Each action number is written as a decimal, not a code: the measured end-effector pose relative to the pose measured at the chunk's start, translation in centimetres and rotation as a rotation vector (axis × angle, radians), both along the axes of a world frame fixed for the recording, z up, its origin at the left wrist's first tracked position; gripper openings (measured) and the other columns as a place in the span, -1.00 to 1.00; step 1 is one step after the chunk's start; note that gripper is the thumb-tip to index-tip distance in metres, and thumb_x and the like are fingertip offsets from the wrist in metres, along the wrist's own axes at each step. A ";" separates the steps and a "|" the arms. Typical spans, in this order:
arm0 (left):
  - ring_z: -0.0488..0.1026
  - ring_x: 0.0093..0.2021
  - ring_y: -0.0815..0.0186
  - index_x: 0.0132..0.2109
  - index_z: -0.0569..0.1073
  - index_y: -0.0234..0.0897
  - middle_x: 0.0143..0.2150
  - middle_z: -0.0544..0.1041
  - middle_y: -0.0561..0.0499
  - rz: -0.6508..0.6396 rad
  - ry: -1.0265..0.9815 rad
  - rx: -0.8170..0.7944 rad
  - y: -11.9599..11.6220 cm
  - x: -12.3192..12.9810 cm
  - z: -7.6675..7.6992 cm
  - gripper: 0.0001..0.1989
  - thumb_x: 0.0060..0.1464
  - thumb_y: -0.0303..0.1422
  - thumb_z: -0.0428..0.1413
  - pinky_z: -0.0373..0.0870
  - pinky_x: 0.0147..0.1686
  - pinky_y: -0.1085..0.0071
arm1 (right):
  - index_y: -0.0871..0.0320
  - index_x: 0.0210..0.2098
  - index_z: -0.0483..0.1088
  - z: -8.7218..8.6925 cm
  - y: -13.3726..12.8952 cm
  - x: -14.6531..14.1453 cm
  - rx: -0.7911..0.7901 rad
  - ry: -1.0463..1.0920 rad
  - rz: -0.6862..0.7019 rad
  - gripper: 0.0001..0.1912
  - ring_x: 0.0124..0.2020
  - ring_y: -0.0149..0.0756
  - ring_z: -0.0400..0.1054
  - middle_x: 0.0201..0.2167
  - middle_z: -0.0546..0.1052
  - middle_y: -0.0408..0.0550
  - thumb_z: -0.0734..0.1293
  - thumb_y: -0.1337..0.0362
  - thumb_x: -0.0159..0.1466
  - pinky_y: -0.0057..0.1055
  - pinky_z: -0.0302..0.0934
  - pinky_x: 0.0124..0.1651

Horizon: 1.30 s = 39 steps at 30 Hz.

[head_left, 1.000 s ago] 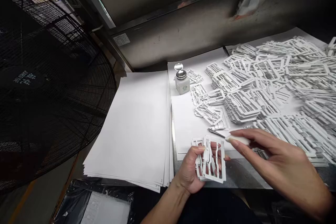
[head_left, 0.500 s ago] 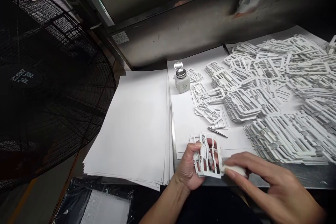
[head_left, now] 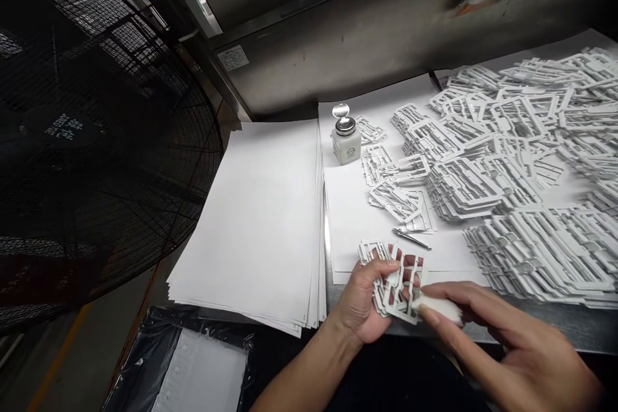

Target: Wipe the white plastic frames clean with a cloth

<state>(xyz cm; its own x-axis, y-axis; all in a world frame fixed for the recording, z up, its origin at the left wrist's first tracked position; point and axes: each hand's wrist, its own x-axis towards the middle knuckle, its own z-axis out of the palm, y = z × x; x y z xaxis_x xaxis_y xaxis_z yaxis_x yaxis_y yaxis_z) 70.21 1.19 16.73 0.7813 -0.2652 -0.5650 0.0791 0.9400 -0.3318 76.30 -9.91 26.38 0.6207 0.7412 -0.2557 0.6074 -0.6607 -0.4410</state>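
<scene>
Several thin white plastic frames (head_left: 403, 293) are fanned out in my left hand (head_left: 364, 299), its thumb pressed on top of them and its fingers behind. My right hand (head_left: 502, 328) pinches a white wad (head_left: 444, 310) between thumb and fingers, with the wad's tip touching the right edge of the top frame. Just beyond the held frames, metal tweezers (head_left: 411, 239) lie on white paper. Farther back stands a white bottle (head_left: 346, 145) with its metal lid flipped up.
Stacks of white frames (head_left: 545, 251) cover the right side of the table. White paper sheets (head_left: 255, 219) lie at the left. A large black fan (head_left: 96, 141) fills the far left, and a black plastic-lined container (head_left: 140, 351) is below the sheets.
The top frame in my left hand has shifted right and tilted, spreading away from the ones beneath. My right hand has stayed at its edge with the wad. The whole view has shifted slightly.
</scene>
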 end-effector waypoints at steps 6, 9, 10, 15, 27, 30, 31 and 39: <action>0.39 -0.35 0.39 -0.19 0.49 -0.53 -0.25 0.43 -0.14 0.026 0.030 0.026 0.6 0.2 0.4 -0.67 -0.15 -0.44 0.28 0.31 -0.36 0.51 | 0.23 -0.01 0.28 -0.6 1.2 -1.6 0.152 -0.033 0.141 -0.76 -0.11 -0.45 0.33 -0.15 0.40 -0.02 0.27 0.41 0.32 -0.59 0.21 -0.02; 0.38 -0.38 0.40 -0.17 0.47 -0.54 -0.27 0.42 -0.15 0.033 0.030 0.027 1.1 0.2 0.4 -0.67 -0.13 -0.46 0.26 0.27 -0.45 0.55 | 0.18 -0.06 0.31 -0.4 -0.3 -1.1 0.059 -0.106 0.083 -0.80 -0.23 -0.46 0.35 -0.18 0.42 -0.07 0.27 0.30 0.33 -0.60 0.25 -0.16; 0.37 -0.39 0.41 -0.15 0.46 -0.55 -0.28 0.42 -0.15 0.022 0.034 0.016 1.3 0.2 0.3 -0.66 -0.12 -0.45 0.25 0.26 -0.46 0.55 | 0.15 -0.09 0.32 -0.3 -0.9 -0.9 0.021 -0.112 0.041 -0.81 -0.30 -0.48 0.35 -0.22 0.43 -0.12 0.27 0.24 0.33 -0.61 0.26 -0.24; 0.41 -0.33 0.37 -0.17 0.48 -0.51 -0.18 0.45 -0.17 0.051 -0.008 -0.027 1.0 0.2 0.0 -0.73 -0.07 -0.44 0.22 0.30 -0.41 0.54 | 0.08 -0.12 0.38 -0.7 -2.9 -0.2 -0.083 0.184 -0.155 -0.82 -0.43 -0.51 0.41 -0.35 0.48 -0.26 0.28 0.17 0.33 -0.75 0.26 -0.43; 0.42 -0.23 0.33 -0.02 0.42 -0.51 -0.14 0.47 -0.23 -0.153 -0.085 0.500 0.7 -0.3 1.2 -0.46 -0.06 -0.21 0.29 0.36 -0.18 0.43 | 0.16 -0.27 0.25 0.6 0.8 0.8 -0.032 -0.025 0.322 -0.89 -0.45 -0.50 0.31 -0.43 0.35 -0.16 0.16 0.30 0.40 -0.51 0.15 -0.41; 0.46 -0.31 0.29 -0.05 0.49 -0.47 -0.17 0.49 -0.24 -0.076 -0.126 0.141 0.2 -0.6 0.1 -0.52 0.03 -0.12 0.19 0.37 -0.34 0.44 | 0.03 -0.06 0.33 0.8 0.0 2.2 -0.036 0.107 0.079 -0.81 -0.19 -0.53 0.38 -0.18 0.44 -0.21 0.25 0.17 0.36 -0.71 0.25 -0.17; 0.47 -0.31 0.28 -0.04 0.49 -0.44 -0.16 0.49 -0.23 -0.047 -0.144 0.064 0.0 -0.6 -0.2 -0.53 0.05 -0.12 0.17 0.37 -0.37 0.46 | -0.01 -0.02 0.35 0.8 -0.3 2.8 -0.032 0.055 -0.020 -0.75 -0.19 -0.53 0.39 -0.14 0.45 -0.23 0.27 0.10 0.34 -0.73 0.26 -0.15; 0.51 -0.37 0.25 -0.09 0.54 -0.47 -0.24 0.52 -0.21 -0.007 -0.171 -0.044 -0.7 -0.8 -0.6 -0.59 0.04 -0.19 0.19 0.43 -0.36 0.42 | 0.04 -0.05 0.37 -0.5 2.7 4.0 0.117 -0.132 -0.036 -0.80 -0.23 -0.51 0.36 -0.14 0.43 -0.21 0.29 0.21 0.34 -0.62 0.27 -0.23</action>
